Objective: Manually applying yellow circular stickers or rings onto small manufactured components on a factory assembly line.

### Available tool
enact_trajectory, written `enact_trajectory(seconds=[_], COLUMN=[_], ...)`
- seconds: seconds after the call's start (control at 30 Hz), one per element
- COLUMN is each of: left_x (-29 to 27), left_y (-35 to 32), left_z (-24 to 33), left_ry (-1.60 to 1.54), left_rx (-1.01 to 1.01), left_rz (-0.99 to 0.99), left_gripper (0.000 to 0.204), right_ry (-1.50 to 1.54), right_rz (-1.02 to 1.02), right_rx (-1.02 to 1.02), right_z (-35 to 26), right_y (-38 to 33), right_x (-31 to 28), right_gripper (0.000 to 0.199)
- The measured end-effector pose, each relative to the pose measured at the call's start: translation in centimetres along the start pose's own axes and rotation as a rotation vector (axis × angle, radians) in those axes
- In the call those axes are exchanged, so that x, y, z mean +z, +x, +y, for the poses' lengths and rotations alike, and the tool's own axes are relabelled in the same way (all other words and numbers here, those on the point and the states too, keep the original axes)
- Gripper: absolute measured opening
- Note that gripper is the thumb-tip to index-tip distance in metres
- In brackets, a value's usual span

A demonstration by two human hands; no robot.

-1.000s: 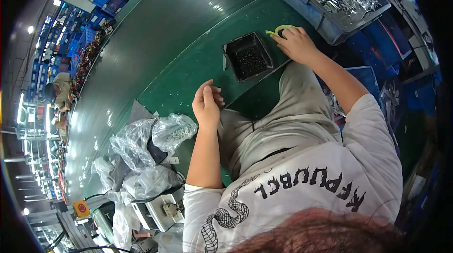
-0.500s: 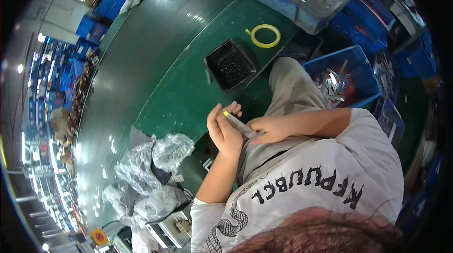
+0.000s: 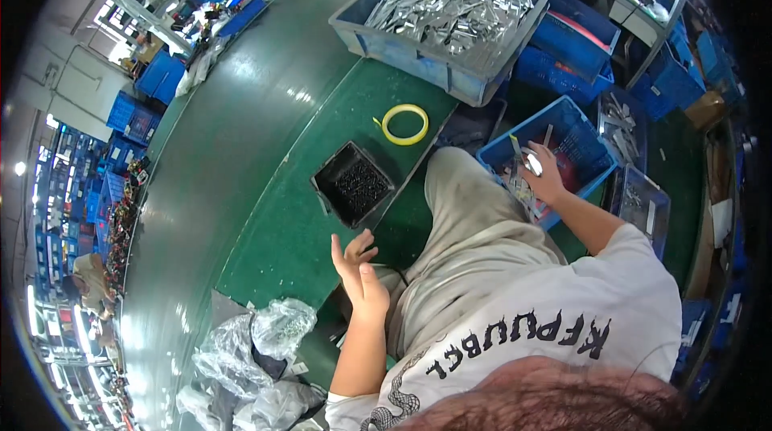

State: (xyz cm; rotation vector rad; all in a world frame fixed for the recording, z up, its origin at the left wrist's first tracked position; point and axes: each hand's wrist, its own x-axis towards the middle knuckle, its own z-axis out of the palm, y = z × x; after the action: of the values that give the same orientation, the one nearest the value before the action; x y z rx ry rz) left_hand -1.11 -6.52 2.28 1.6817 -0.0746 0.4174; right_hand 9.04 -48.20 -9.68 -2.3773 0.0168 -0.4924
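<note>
My right hand (image 3: pixel 544 175) is over the blue bin (image 3: pixel 595 178) at the right, its fingers curled around a flat, shiny metal strip (image 3: pixel 516 146) with a yellowish end. More strips and a reddish thing lie inside that bin, partly covered by the hand. In front of my lap, my left hand (image 3: pixel 360 277) is raised with fingers apart and holds nothing. Beyond it on the green bench stands a black square tray (image 3: pixel 328 164) containing many small black parts. A yellow tape roll (image 3: pixel 426 127) lies flat beside the tray.
A large blue-grey crate (image 3: pixel 434 69) heaped with metal strips stands at the bench's far end. Crumpled clear plastic bags (image 3: pixel 233 350) lie at the near left. Clear boxes (image 3: pixel 647 206) of parts sit right of the blue bin. A long green belt runs along the left.
My hands have separated: the right carried the yellow-ended strip from my lap to the blue bin. The left let go of it and stays before my lap. The view has shifted right.
</note>
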Motion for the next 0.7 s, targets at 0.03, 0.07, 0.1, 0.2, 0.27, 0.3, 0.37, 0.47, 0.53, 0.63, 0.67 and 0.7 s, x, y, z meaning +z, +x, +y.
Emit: enact_trajectory(seconds=[0.03, 0.07, 0.1, 0.2, 0.27, 0.3, 0.37, 0.47, 0.53, 0.63, 0.67, 0.7], left_x=[0.1, 0.1, 0.0, 0.0, 0.3, 0.6, 0.6, -0.2, -0.2, -0.7, -0.6, -0.5], left_y=[0.0, 0.1, -0.1, -0.4, -0.4, -0.3, -0.1, -0.5, -0.3, 0.1, 0.3, 0.4], left_z=[0.1, 0.0, -0.1, -0.6, -0.9, -1.0, -1.0, -1.0, -1.3, -1.6, -1.5, -1.4], left_ry=[-0.010, -0.015, -0.016, -0.031, -0.020, -0.036, 0.022, 0.068, 0.090, 0.147, 0.170, 0.191], left_rx=[0.002, 0.012, -0.010, -0.019, -0.062, -0.072, -0.074, -0.054, -0.070, -0.048, -0.059, -0.037], left_rz=[-0.002, 0.000, -0.015, -0.037, -0.058, -0.052, -0.079, -0.049, -0.080, -0.079, -0.099, -0.102], left_gripper=[0.089, 0.089, 0.084, 0.070, 0.066, 0.063, 0.063, 0.061, 0.060, 0.060, 0.060, 0.061], right_ry=[-0.030, -0.057, -0.058, -0.022, -0.056, -0.171, -0.401, -0.702, -0.747, -0.837, -0.863, -0.853], right_rz=[0.082, 0.163, 0.167, 0.467, 0.488, 0.501, 0.390, 0.048, 0.037, 0.027, -0.015, 0.031], right_rx=[-0.016, -0.032, -0.035, -0.426, -0.495, -0.497, -0.355, -0.028, -0.005, 0.055, 0.075, 0.075], right_z=[1.0, 1.5, 0.5, -6.3, -9.4, -10.0, -11.3, -14.5, -12.1, -11.4, -10.7, -9.5], right_y=[0.5, 1.1, 2.6, 10.9, 16.6, 19.5, 24.4, 30.3, 32.2, 33.4, 33.9, 34.4], right_x=[-0.2, -0.3, -0.9, -4.4, -6.7, -7.2, -7.6, -7.1, -5.4, -3.4, -3.6, -3.7], right_gripper=[0.058, 0.059, 0.059, 0.045, 0.030, 0.027, 0.029, 0.029, 0.028, 0.027, 0.028, 0.028])
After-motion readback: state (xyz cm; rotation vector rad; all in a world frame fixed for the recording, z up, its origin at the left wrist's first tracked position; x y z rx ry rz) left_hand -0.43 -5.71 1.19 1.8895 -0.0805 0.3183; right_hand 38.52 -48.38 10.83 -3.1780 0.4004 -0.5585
